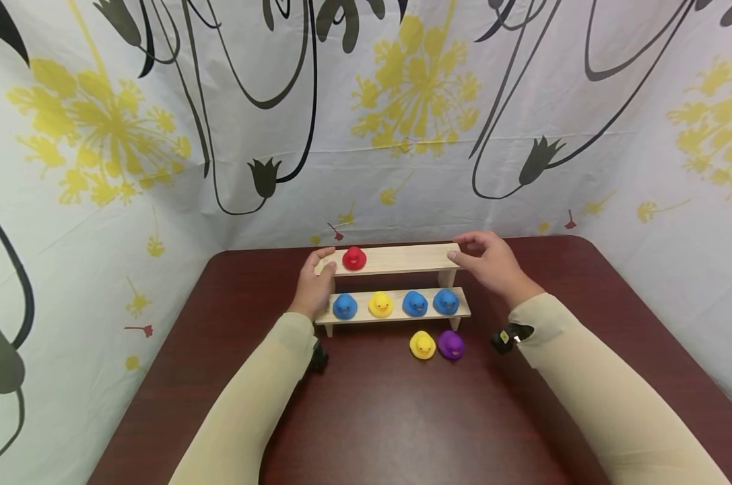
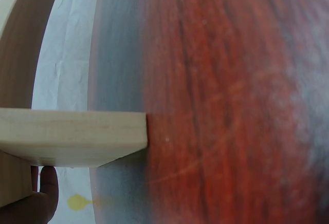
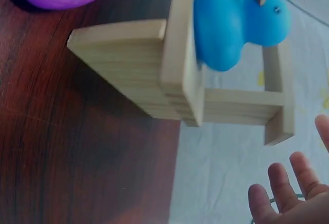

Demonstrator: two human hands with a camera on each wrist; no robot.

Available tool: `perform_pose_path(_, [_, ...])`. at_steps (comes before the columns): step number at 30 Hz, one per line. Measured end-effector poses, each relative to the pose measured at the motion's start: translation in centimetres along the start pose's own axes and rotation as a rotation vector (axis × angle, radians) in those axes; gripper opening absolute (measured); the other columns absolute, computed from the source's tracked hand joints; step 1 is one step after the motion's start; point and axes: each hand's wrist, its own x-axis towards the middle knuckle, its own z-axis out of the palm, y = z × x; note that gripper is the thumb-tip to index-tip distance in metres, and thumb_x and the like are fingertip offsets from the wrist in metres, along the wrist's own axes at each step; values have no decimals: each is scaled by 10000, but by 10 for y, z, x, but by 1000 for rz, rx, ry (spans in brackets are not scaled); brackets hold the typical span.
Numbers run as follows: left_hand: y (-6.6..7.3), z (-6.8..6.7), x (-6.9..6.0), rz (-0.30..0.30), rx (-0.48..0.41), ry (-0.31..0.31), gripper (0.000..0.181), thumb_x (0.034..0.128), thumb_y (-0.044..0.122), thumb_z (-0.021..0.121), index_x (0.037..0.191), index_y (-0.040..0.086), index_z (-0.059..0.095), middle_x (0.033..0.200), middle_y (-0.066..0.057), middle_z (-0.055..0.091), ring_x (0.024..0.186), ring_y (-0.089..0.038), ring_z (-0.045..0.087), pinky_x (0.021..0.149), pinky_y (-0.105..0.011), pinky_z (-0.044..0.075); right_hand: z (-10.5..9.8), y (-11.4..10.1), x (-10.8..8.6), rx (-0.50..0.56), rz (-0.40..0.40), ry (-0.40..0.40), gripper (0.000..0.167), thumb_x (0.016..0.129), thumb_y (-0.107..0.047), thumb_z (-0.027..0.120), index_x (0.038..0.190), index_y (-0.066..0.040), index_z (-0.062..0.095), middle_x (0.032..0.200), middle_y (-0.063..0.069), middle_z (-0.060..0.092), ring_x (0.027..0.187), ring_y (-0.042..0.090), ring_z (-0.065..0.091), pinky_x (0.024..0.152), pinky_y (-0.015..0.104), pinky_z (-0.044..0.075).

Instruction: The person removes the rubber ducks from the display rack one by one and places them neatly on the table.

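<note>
A small two-tier wooden shelf (image 1: 402, 259) stands near the back of the table. My left hand (image 1: 311, 286) grips the left end of its upper board, partly hidden behind the wood in the left wrist view. At the upper board's right end is my right hand (image 1: 493, 266), its fingers spread and fairly straight; the right wrist view shows those fingers (image 3: 280, 183) apart from the wood. A red rubber duck (image 1: 354, 259) sits on the upper board. The lower board carries a yellow duck (image 1: 380, 304) and three blue ducks (image 1: 345, 306).
Another yellow duck (image 1: 423, 345) and a purple duck (image 1: 451, 345) stand side by side on the dark wood table (image 1: 414, 417), in front of the shelf's right part. A white curtain (image 1: 335, 175) with flower prints hangs behind the table's back edge.
</note>
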Motion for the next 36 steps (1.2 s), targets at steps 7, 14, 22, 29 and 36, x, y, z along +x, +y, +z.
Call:
perform_pose_path(7, [1,-1,-1,-2,-4,-4,330,1093,224,546,1420,224,594,1470,-68,520,968,-233,522,925,-360,435,8,11,13,145,45,-50,517,1019,-356,715,1430,-59,620,1426,206,597,1247,327,609,970,397,537])
perform_pose_path(14, [3,-1,-2,-9,-6,-1,330,1095,227,543,1421,230,594,1378,-59,555,828,-197,511,837,-316,454,20,20,22,270,82,-82,502,1021,-285,719,1443,-35,612,1429,201,595,1136,212,605,933,259,512])
perform_pose_path(22, [4,0,-2,-18,-32,-7,323,1096,226,539,1414,238,595,1112,-83,559,600,-168,421,654,-280,438,27,20,24,270,93,-114,485,1034,-325,692,1423,-42,621,1571,166,497,1522,318,359,1232,535,326])
perform_pose_path(29, [3,1,-1,-14,3,-2,333,1092,216,542,1421,217,593,1392,-75,575,944,-154,555,920,-322,454,28,25,23,281,111,-170,510,1051,-348,663,1476,-77,585,1622,162,439,1528,351,347,1246,577,297])
perform_pose_path(36, [3,-1,-1,-15,12,-9,336,1094,224,540,1427,214,585,1476,-84,541,1162,-260,546,1057,-421,427,31,27,23,300,108,-194,507,1076,-304,622,1522,-80,531,1663,168,377,1539,369,331,1255,596,266])
